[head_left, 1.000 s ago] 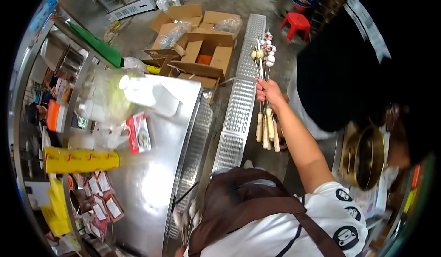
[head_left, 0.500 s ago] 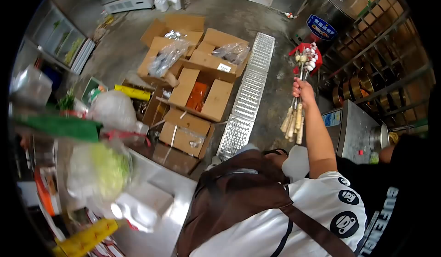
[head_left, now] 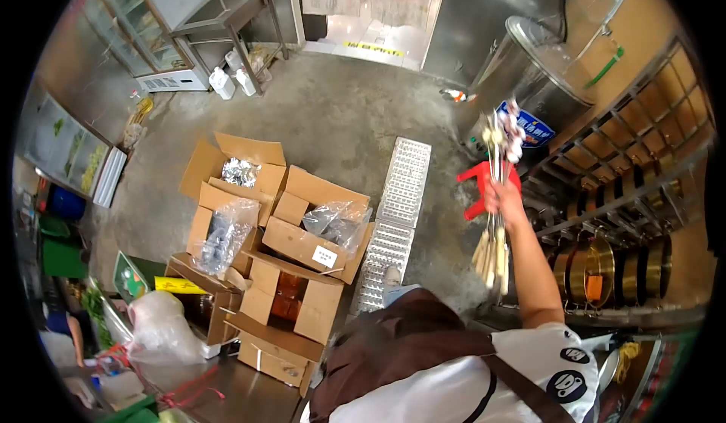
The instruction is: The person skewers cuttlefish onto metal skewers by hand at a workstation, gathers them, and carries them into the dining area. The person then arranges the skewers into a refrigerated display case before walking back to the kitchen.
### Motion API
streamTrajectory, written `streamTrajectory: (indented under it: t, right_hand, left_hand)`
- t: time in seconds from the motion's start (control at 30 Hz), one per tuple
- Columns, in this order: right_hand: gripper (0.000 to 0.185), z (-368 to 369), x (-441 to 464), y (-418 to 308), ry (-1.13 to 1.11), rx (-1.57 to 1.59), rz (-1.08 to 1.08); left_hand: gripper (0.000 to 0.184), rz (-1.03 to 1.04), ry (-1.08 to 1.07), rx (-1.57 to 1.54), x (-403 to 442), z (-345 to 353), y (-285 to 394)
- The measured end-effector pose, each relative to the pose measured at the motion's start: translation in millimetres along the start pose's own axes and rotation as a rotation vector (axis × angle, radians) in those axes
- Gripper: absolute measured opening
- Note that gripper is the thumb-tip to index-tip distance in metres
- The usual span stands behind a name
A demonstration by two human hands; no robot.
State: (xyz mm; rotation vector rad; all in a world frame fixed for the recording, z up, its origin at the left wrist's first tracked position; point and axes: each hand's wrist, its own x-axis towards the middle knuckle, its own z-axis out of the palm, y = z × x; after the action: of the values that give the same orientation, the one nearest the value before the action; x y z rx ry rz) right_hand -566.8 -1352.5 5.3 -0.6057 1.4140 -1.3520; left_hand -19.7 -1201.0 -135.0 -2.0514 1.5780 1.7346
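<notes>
While right hand [head_left: 504,198] grips skewers [head_left: 501,255], stool [head_left: 476,173] stands behind.

Commercial kitchen, steel sink [head_left: 225,17], glass-door fridge [head_left: 134,26], racked pans [head_left: 630,275]

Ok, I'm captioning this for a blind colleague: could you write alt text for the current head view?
The right hand grips a bundle of wooden-handled skewers, a red stool beyond it. Open cardboard boxes stand to the left, golden pots to the right.
</notes>
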Motion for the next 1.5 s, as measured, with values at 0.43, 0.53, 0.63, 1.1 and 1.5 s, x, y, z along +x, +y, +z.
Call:
streamTrajectory:
  t: [0.43,0.53,0.63,1.1,1.5]
  right_hand:
    - [0.011,55,478,-143,-0.229,-0.116,0.117]
    - [0.012,23,587,-168,-0.26,-0.173,0.152]
    - [0.013,23,683,-210,-0.237,-0.249,0.128]
    - [0.011,165,1239,-361,-0.497,-0.567,-0.12]
    - [0.024,28,1431,-525,0.405,0.149,-0.262]
  left_hand:
    - [0.018,-0.181,0.152,-0.115,244,-50,301]
    - [0.017,-0.211,0.163,-0.115,314,-78,373]
    - [0.017,-0.158,0.173,-0.096,382,-110,461]
    - [0.028,-0.188,0.166,-0.048,679,-253,891]
    - [0.031,0.159,-0.07,0.223,960,-433,1181]
